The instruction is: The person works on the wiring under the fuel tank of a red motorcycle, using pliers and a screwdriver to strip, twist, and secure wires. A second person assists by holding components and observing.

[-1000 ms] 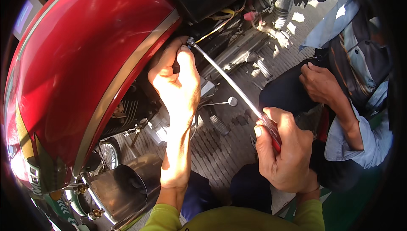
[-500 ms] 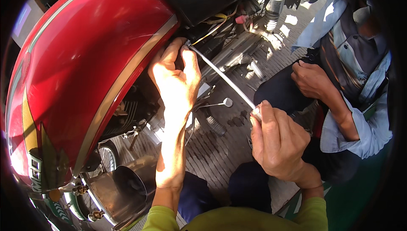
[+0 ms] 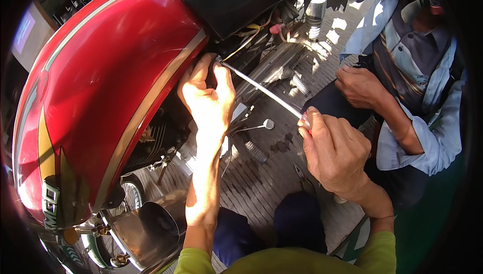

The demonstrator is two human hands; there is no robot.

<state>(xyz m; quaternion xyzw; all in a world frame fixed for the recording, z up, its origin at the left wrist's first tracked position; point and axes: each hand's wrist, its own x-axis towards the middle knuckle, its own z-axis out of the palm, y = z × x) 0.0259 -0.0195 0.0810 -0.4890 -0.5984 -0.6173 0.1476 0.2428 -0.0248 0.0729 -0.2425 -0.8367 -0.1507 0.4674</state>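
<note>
A long, bright metal screwdriver [image 3: 264, 90] slants across the middle, beside the red fuel tank [image 3: 108, 88] of a motorcycle. My right hand [image 3: 336, 155] is closed around its handle, of which only a reddish, shiny bit shows at the fingertips. At the other end of the shaft, under the edge of the black seat [image 3: 241, 2], my left hand [image 3: 209, 95] has thumb and fingers bent around the tip. A small metal piece shows there, too small to name. Yellow wires [image 3: 246, 40] run close by those fingers.
A person in a light blue shirt [image 3: 445, 138] crouches at the right, one hand [image 3: 359, 88] near the knee. Pliers [image 3: 302, 173] lie on the ridged floor [image 3: 261, 188] by my knees. A pedal [image 3: 268, 124] and ribbed footrests [image 3: 256, 151] stick out from the motorcycle.
The view has shifted slightly, and the motorcycle sits a little differently in it. My right hand has turned a little on the handle. The pliers on the floor now show.
</note>
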